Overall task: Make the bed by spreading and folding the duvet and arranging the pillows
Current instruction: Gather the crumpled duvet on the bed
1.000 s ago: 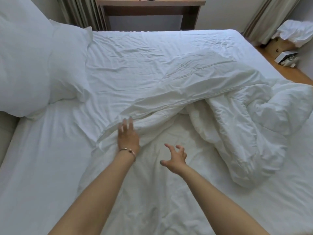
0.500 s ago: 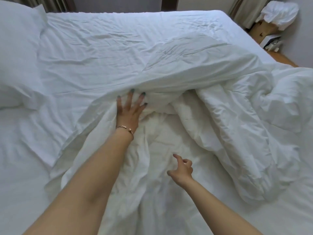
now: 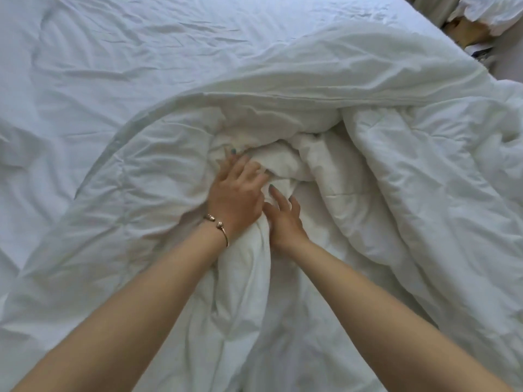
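Observation:
The white duvet (image 3: 382, 171) lies crumpled over the right and near part of the bed, with a bunched knot of fabric at its middle. My left hand (image 3: 236, 193), with a bracelet at the wrist, lies on that knot, its fingers stretched forward into the folds. My right hand (image 3: 283, 219) rests just beside it on a raised ridge of the duvet, fingers spread and pointing forward. The two hands almost touch. No pillow is in view.
The wrinkled white bedsheet (image 3: 135, 63) covers the far and left part of the mattress. Past the bed's far right corner, a white cloth bundle (image 3: 486, 9) sits on a cardboard box (image 3: 464, 32) on the floor.
I have leaned in closer over the bed. My left hand slid right onto the bunched middle of the duvet, and my right hand came forward from mid-air to rest beside it.

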The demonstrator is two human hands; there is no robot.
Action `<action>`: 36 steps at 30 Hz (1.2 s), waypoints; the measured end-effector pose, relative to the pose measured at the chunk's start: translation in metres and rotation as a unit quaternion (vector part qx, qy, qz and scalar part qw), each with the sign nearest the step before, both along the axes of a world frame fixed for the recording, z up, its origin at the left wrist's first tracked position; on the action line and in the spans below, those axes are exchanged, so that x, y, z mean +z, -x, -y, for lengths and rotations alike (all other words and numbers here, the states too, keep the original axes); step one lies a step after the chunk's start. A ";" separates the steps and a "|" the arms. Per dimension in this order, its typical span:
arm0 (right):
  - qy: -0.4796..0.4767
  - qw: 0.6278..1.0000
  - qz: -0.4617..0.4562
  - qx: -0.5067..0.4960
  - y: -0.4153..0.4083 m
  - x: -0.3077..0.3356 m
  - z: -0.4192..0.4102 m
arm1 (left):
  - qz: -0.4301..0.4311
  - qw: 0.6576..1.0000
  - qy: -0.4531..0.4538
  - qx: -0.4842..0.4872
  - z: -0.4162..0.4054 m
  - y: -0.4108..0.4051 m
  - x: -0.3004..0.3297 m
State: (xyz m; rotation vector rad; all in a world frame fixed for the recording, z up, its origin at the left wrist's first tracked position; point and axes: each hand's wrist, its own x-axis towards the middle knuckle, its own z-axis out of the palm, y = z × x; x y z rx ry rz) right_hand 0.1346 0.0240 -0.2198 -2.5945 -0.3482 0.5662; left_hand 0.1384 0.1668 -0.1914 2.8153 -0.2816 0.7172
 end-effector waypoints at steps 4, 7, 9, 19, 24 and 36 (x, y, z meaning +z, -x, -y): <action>-0.046 0.997 0.054 -0.007 0.003 -0.008 0.011 | -0.247 0.950 0.125 0.144 0.004 0.064 -0.012; -0.025 0.999 0.022 -0.021 0.024 0.011 0.023 | -0.424 0.892 0.131 0.084 0.009 0.101 -0.003; -0.014 1.000 0.022 0.002 0.043 0.027 0.037 | -0.458 0.879 0.121 0.055 0.019 0.120 0.004; 0.132 0.976 -0.028 0.173 0.203 0.099 0.093 | -0.465 0.880 -0.045 -0.086 0.018 0.243 0.051; 0.111 0.963 -0.092 0.227 0.315 0.092 0.071 | -0.534 0.834 -0.120 -0.072 -0.004 0.351 0.064; 0.126 0.989 -0.054 0.052 0.267 0.076 0.152 | -0.450 0.888 0.092 -0.003 0.110 0.343 0.067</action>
